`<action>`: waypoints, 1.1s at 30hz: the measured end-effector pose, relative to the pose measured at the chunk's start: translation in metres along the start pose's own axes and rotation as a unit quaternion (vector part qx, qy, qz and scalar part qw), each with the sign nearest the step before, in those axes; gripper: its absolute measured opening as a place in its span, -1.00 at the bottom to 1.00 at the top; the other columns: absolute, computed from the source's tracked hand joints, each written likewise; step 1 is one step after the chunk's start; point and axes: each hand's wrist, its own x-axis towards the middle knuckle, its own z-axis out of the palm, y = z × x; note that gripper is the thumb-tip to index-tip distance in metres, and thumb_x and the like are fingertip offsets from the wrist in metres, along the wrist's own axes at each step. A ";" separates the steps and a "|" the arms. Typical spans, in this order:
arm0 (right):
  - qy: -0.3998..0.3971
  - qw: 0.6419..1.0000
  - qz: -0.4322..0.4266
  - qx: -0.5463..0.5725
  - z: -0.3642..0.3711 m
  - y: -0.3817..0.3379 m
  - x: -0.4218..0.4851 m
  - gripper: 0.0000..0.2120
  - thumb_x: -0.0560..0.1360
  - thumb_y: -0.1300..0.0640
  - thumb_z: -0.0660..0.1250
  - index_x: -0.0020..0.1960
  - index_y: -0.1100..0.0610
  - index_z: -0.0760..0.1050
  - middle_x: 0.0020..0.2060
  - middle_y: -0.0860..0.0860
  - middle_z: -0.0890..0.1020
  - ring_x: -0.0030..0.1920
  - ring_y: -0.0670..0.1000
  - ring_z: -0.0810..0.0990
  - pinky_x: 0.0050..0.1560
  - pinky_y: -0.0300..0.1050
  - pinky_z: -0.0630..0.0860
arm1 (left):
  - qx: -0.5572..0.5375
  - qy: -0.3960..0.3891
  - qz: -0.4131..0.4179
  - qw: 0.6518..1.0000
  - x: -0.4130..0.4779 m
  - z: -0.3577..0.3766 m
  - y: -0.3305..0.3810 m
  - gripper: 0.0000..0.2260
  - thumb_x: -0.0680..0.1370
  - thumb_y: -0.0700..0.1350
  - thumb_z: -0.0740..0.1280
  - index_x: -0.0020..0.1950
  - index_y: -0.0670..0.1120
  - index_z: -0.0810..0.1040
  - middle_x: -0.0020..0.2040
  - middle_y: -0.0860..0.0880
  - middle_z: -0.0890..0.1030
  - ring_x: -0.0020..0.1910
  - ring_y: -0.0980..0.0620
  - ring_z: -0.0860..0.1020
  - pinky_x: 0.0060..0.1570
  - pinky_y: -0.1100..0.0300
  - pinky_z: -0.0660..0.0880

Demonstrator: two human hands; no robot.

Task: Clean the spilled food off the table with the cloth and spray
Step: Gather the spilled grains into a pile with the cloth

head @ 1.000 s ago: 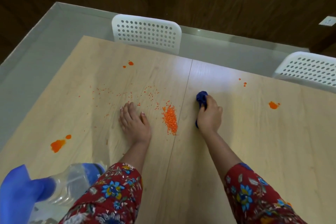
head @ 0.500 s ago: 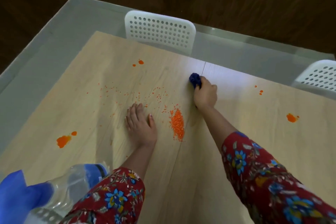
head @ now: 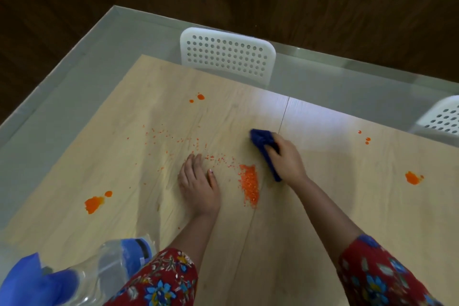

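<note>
My right hand [head: 285, 160] grips a dark blue cloth [head: 262, 139] and presses it on the light wooden table [head: 323, 218], just right of a heap of orange grains [head: 249, 184]. My left hand [head: 197, 182] rests flat on the table, fingers straight, left of that heap. Loose orange grains [head: 173, 141] lie scattered beyond my left hand. Orange smears sit at the left [head: 94, 204], far middle [head: 200, 97], right [head: 413, 177] and far right [head: 367, 139]. A clear spray bottle with a blue head [head: 74, 278] stands at the near left corner, partly behind my sleeve.
Two white perforated chairs stand at the table's far side, one in the middle [head: 227, 56] and one at the right edge [head: 442, 118]. Grey floor [head: 87, 69] and a dark wood wall lie beyond.
My right hand drew the cloth back from the far seam toward me, stopping beside the grain heap. My left hand stayed flat in place.
</note>
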 end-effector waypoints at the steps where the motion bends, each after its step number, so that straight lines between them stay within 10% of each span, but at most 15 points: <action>1: 0.033 0.998 0.040 -0.018 -0.008 0.009 -0.009 -0.76 0.58 0.14 0.22 0.23 0.07 0.49 -0.05 0.07 0.65 -0.03 0.15 0.58 -0.22 -0.07 0.38 | 0.000 0.003 0.004 1.000 0.000 0.001 -0.001 -0.58 0.56 -0.03 0.12 0.37 -0.14 0.43 0.35 -0.14 0.46 0.34 -0.12 0.35 0.35 0.00 0.22; 13: 0.056 0.995 0.085 0.019 0.026 -0.033 -0.068 -0.71 0.57 0.11 0.22 0.28 0.00 0.47 0.00 0.08 0.65 0.01 0.13 0.58 -0.14 -0.04 0.46 | -0.091 -0.027 -0.027 0.995 0.000 -0.017 0.007 -0.61 0.55 -0.06 0.20 0.35 -0.16 0.45 0.38 -0.15 0.42 0.35 -0.16 0.35 0.36 -0.02 0.25; 21: 0.085 0.974 0.197 -0.077 -0.006 -0.003 -0.177 -0.67 0.54 0.09 0.31 0.24 0.21 0.39 0.16 0.14 0.44 0.02 0.22 0.55 -0.01 -0.02 0.43 | -0.227 -0.076 0.041 0.970 -0.047 -0.071 0.014 -0.66 0.58 -0.22 0.27 0.36 -0.08 0.44 0.36 -0.01 0.40 0.38 0.10 0.31 0.31 0.56 0.07; 33: 0.110 0.985 0.130 0.020 0.022 -0.060 -0.143 -0.69 0.58 0.10 0.26 0.25 0.22 0.38 0.19 0.15 0.44 0.07 0.19 0.52 0.00 -0.01 0.41 | -0.360 -0.095 -0.062 0.926 -0.127 -0.152 -0.019 -0.75 0.60 -0.26 0.25 0.21 0.00 0.52 0.13 0.14 0.59 0.17 0.17 0.54 0.17 0.18 0.49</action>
